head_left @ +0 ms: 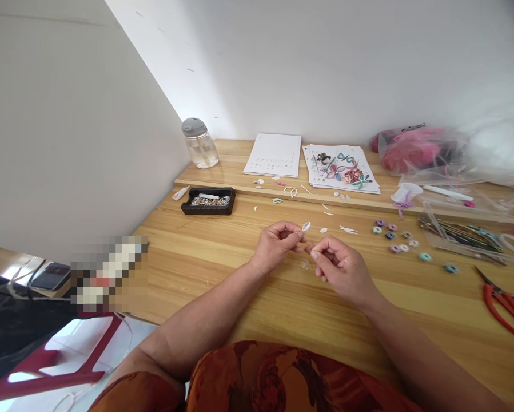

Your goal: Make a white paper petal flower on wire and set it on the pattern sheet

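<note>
Left hand: the left hand (278, 243) hovers just above the desk (222, 274) – its grip is closed, thumb and forefinger pinching a white paper petal (307, 226) that sticks up from the fingertips.
Right hand: the right hand (340, 268) is just beside the left, fingertips nearly meeting; fingers curled in, thumb pressed to forefinger. Whether anything sits in that pinch is too small to tell.
Petal's place: in the air over the middle of the desk, between the two hands and the loose white paper bits (346, 230) lying behind them.
Right side: small paper coils (400, 240), a clear bag of strips (462, 233), red scissors (507, 306).
Back edge – a stack of white cards (274, 154), sheets with quilled flowers (340, 167), a lidded jar (199, 143).
Left side: a black tray (208, 201) of tiny beads.
</note>
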{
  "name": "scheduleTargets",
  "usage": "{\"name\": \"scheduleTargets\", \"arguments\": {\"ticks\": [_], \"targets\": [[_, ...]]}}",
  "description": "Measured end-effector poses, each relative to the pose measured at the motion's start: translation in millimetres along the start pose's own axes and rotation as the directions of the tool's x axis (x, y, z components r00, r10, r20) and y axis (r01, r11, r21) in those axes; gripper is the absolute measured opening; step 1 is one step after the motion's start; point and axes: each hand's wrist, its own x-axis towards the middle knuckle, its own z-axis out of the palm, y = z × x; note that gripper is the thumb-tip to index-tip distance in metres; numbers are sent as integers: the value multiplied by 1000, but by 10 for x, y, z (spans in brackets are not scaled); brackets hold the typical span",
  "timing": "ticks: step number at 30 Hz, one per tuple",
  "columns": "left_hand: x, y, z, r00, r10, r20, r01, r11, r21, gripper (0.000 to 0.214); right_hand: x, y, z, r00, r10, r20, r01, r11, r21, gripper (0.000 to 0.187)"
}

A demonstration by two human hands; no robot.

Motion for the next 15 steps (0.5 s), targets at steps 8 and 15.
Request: {"name": "scheduleTargets", "arguments": {"ticks": [8, 15], "targets": [[29, -22, -26, 993, 118, -16, -116, 989, 90, 22, 21, 73, -59, 991, -107, -80, 82, 961, -263, 13], [10, 26, 3, 997, 78, -11, -78, 997, 0, 26, 17, 32, -54, 986, -155, -57, 124, 926, -357, 11]]}}
